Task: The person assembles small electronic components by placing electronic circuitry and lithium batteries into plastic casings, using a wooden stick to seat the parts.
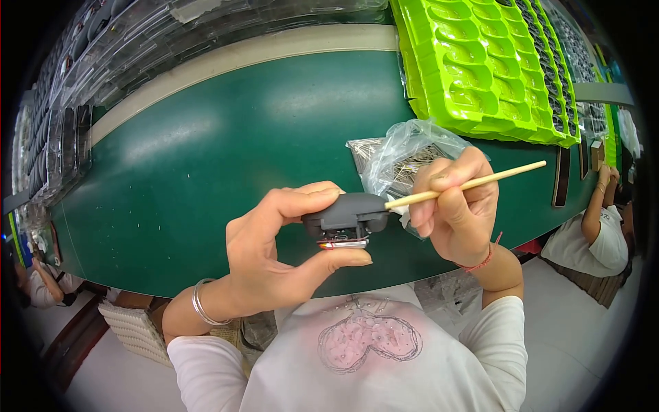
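Note:
My left hand (pixel 264 250) grips a small dark grey plastic housing (pixel 350 211) between thumb and fingers, above the near part of the bench. The housing's lower side shows a socket, a silvery part and a thin red wire. My right hand (pixel 456 213) holds a thin wooden stick (pixel 508 173) like a pen. The stick's left tip touches, or nearly touches, the housing's right end. Just behind my right hand lies a clear plastic bag (pixel 405 145) with many thin metal pins (pixel 368 148), partly covered by that hand.
A green bench top (pixel 185 185) spreads around my hands. Bright green moulded trays (pixel 473 75), some holding dark parts, stand at the far right. Stacked clear trays (pixel 171 48) line the far left. One person (pixel 590 237) sits at the right, another (pixel 44 281) at the left.

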Motion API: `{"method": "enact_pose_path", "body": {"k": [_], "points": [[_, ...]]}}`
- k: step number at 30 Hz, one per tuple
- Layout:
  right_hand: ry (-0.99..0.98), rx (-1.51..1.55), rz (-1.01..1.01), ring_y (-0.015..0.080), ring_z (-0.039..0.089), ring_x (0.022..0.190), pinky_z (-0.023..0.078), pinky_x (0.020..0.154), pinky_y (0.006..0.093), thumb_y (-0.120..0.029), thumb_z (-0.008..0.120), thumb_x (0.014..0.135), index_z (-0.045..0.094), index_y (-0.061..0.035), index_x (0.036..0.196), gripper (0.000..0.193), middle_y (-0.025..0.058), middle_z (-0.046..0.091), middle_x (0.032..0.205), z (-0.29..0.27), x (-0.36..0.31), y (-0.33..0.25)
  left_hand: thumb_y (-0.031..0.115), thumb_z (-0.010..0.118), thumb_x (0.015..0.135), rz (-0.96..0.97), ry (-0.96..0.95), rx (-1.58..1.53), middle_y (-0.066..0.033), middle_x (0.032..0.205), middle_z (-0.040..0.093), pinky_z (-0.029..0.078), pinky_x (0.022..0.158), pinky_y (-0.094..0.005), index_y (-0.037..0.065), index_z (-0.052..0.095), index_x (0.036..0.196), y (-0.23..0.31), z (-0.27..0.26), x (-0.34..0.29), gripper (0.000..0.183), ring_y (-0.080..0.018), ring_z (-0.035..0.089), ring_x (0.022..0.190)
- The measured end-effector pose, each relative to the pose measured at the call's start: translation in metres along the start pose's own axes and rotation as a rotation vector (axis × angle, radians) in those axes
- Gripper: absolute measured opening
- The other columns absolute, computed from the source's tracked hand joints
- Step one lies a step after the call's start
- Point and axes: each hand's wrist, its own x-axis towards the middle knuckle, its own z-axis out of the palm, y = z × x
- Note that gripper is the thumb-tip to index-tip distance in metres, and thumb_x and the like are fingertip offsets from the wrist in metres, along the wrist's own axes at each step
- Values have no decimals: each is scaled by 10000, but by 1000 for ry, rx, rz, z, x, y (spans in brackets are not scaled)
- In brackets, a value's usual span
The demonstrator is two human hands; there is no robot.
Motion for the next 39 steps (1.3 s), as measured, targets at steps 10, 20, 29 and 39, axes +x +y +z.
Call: {"method": "enact_pose_path", "body": {"k": [10, 20, 29, 39], "points": [[-4, 76, 54, 172, 672, 731, 556, 630, 265, -46, 579, 993, 545, 17, 1049, 91, 193, 669, 895, -1, 0, -1, 107, 930, 668, -29, -67, -28, -248, 1073, 695, 604, 769, -303, -50, 579, 1121, 6, -4, 3, 594, -232, 733, 900], [1, 207, 70, 185, 671, 765, 555, 634, 268, -43, 587, 987, 552, 28, 1058, 107, 180, 658, 901, -2, 0, 0, 150, 950, 636, 138, -162, 20, -224, 1044, 701, 587, 693, -295, 3, 567, 1203, 19, -6, 7, 700, -274, 725, 848], [-11, 144, 117, 173, 672, 785, 550, 637, 264, -44, 588, 984, 557, 30, 1060, 111, 154, 654, 921, -2, 0, -3, 139, 952, 638, 18, -119, -178, -213, 1043, 714, 582, 756, -335, -16, 567, 1214, 12, -3, -3, 710, -284, 726, 932], [-47, 139, 178, 153, 668, 817, 547, 652, 248, -44, 591, 981, 559, 27, 1061, 111, 136, 658, 924, -2, 0, -5, 114, 941, 653, -114, -89, -232, -239, 1063, 708, 581, 856, -358, -40, 555, 1171, 3, -2, -6, 663, -281, 716, 991]]}}
